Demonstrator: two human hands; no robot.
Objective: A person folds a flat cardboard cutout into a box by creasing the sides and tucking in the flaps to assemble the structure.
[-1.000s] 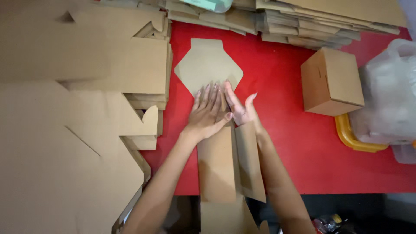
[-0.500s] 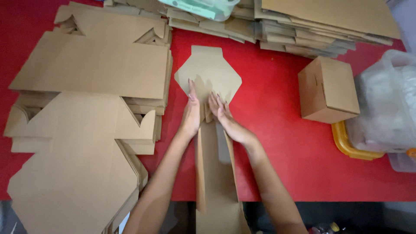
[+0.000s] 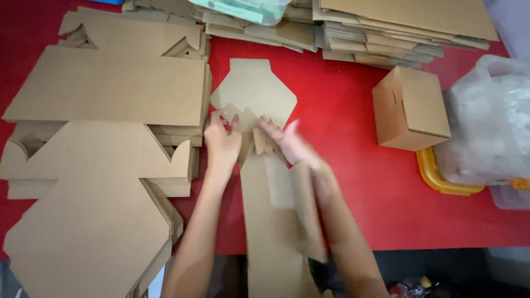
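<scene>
Flat brown cardboard box blank (image 3: 259,165) lies lengthwise on the red table (image 3: 353,187), its pointed flap end toward the far edge and its long body running off the near edge between the person's forearms. In the head view, the left hand (image 3: 222,142) rests on the blank's left side, fingers curled and pinching a small folded tab. The right hand (image 3: 290,144), blurred by motion, presses fingers on the tabs at the blank's middle; how tightly it grips I cannot tell.

Beside the left hand, toward the table's left edge, sits a tall stack of flat cardboard cut-outs (image 3: 105,138). Along the far edge lies a pile of flat cardboard sheets (image 3: 386,33). Toward the right edge stands a small assembled cardboard box (image 3: 411,107), well apart from the hands, just beside a yellow-rimmed tray (image 3: 441,176) holding a clear plastic bag (image 3: 491,121).
</scene>
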